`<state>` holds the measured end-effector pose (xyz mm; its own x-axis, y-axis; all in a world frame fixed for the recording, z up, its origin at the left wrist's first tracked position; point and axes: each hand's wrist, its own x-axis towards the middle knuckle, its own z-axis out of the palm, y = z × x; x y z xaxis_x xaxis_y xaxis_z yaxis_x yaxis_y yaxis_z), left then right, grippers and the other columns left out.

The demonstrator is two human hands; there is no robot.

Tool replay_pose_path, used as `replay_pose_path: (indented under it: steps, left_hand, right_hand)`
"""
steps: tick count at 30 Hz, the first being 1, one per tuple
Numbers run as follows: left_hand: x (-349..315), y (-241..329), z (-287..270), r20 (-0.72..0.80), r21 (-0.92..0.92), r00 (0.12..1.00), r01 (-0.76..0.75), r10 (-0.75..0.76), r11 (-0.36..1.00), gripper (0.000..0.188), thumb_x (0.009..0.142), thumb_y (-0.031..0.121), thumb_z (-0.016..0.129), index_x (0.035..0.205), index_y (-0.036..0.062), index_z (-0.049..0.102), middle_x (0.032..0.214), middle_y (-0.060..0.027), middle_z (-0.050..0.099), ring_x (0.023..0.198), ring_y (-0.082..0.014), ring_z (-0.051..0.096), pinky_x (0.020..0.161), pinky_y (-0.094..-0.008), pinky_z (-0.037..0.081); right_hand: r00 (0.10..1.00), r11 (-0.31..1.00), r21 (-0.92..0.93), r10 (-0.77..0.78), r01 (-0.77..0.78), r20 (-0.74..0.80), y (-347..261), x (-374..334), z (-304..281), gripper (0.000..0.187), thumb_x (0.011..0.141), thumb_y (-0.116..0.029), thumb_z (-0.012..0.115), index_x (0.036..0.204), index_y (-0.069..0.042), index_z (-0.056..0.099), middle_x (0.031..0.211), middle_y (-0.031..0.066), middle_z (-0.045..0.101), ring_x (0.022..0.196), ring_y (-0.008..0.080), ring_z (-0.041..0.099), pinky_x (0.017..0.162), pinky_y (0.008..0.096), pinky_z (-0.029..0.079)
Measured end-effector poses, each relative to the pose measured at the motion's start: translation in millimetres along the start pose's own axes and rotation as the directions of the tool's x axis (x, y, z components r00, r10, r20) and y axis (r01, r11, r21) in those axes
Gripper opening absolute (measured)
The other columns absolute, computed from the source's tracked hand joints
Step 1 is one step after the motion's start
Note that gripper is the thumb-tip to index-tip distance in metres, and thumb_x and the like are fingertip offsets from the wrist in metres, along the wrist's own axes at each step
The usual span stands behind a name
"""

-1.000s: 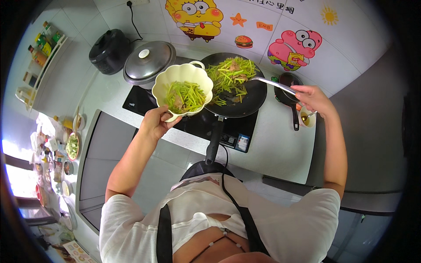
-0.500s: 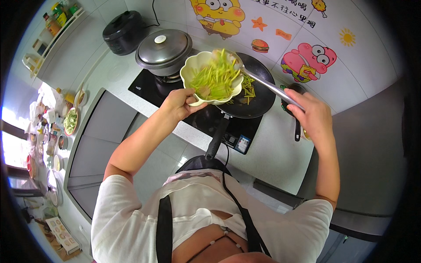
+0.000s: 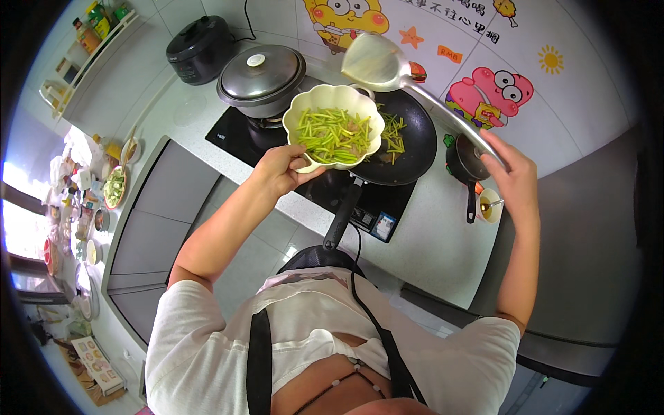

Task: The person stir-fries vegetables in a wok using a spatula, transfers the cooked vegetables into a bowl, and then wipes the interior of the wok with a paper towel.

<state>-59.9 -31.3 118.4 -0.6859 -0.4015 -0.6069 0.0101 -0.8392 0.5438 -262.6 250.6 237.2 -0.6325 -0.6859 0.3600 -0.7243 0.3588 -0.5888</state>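
We hold: scalloped cream bowl (image 3: 332, 97) of cut green stems (image 3: 335, 137), over frying pan's (image 3: 416, 151) left side, behind worktop's (image 3: 443, 252) near edge | our left hand (image 3: 280, 169): nearer, pinching bowl's near-left rim | our right hand (image 3: 513, 176): rightward, by worktop's right edge, clasping steel spatula (image 3: 407, 81) slanting far-left

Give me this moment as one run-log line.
left hand: holding scalloped bowl of green stalks | right hand: holding spatula aloft | pan: scattered stalks inside
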Motion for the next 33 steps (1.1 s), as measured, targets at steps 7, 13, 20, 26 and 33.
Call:
replay_pose_path:
  steps: [7, 13, 20, 26, 33]
  left_hand:
    - [-20.5, 1.3, -18.0, -0.033, -0.035, 0.999, -0.042, 0.041, 0.998, 0.005, 0.085, 0.002, 0.042, 0.088, -0.0014, 0.042, 0.049, 0.0051, 0.024, 0.039, -0.0048, 0.03, 0.077, -0.0445, 0.052]
    - [-27.9, -3.2, -40.9, -0.139, -0.063, 0.983, -0.126, 0.116, 0.99, 0.005, 0.085, 0.001, 0.042, 0.089, -0.0007, 0.041, 0.05, 0.0054, 0.023, 0.039, -0.0041, 0.028, 0.079, -0.0439, 0.052]
    - [-33.2, -6.0, -65.1, -0.198, -0.103, 0.965, -0.195, 0.172, 0.975, 0.005, 0.086, 0.003, 0.041, 0.089, -0.0016, 0.042, 0.049, 0.0054, 0.023, 0.039, -0.0043, 0.028, 0.078, -0.0431, 0.052]
    - [-33.4, -3.2, -72.5, -0.264, -0.105, 0.948, -0.213, 0.179, 0.971, 0.005, 0.086, 0.003, 0.04, 0.089, -0.0012, 0.041, 0.05, 0.0055, 0.022, 0.04, -0.0044, 0.027, 0.077, -0.0433, 0.053]
    - [-34.2, -3.2, -67.8, -0.27, -0.097, 0.949, -0.193, 0.161, 0.976, 0.003, 0.086, 0.003, 0.039, 0.087, 0.0008, 0.041, 0.049, 0.0055, 0.023, 0.039, -0.0043, 0.027, 0.078, -0.0422, 0.052]
  right_hand:
    - [0.836, 0.917, -0.119, 0.396, -0.381, 0.379, 75.1, 23.3, -19.6, 0.031, 0.077, -0.017, 0.059, 0.107, -0.008, 0.06, 0.06, -0.0032, 0.05, 0.05, 0.0052, 0.042, 0.043, 0.0209, 0.035]
    - [0.769, 0.866, -0.46, 0.426, -0.195, 0.477, 98.4, 62.7, 9.4, 0.021, 0.074, -0.019, 0.063, 0.091, -0.007, 0.065, 0.061, 0.0062, 0.059, 0.052, 0.0139, 0.055, 0.05, 0.0282, 0.043]
    - [0.652, 0.796, -0.549, 0.562, -0.257, 0.509, 113.3, 97.2, 26.5, 0.021, 0.076, -0.02, 0.062, 0.094, -0.009, 0.065, 0.058, 0.0022, 0.056, 0.049, 0.0114, 0.051, 0.044, 0.0262, 0.04]
    - [0.728, 0.91, -0.137, 0.398, -0.392, 0.558, 193.8, 82.0, 69.9, 0.03, 0.076, -0.02, 0.062, 0.105, -0.012, 0.062, 0.065, 0.0003, 0.059, 0.049, 0.0072, 0.048, 0.042, 0.022, 0.038]
    - [0.791, 0.875, 0.207, 0.265, -0.438, 0.552, 176.4, 38.6, 155.0, 0.034, 0.077, -0.019, 0.063, 0.11, -0.01, 0.059, 0.065, -0.0005, 0.057, 0.053, 0.0056, 0.048, 0.047, 0.0219, 0.038]
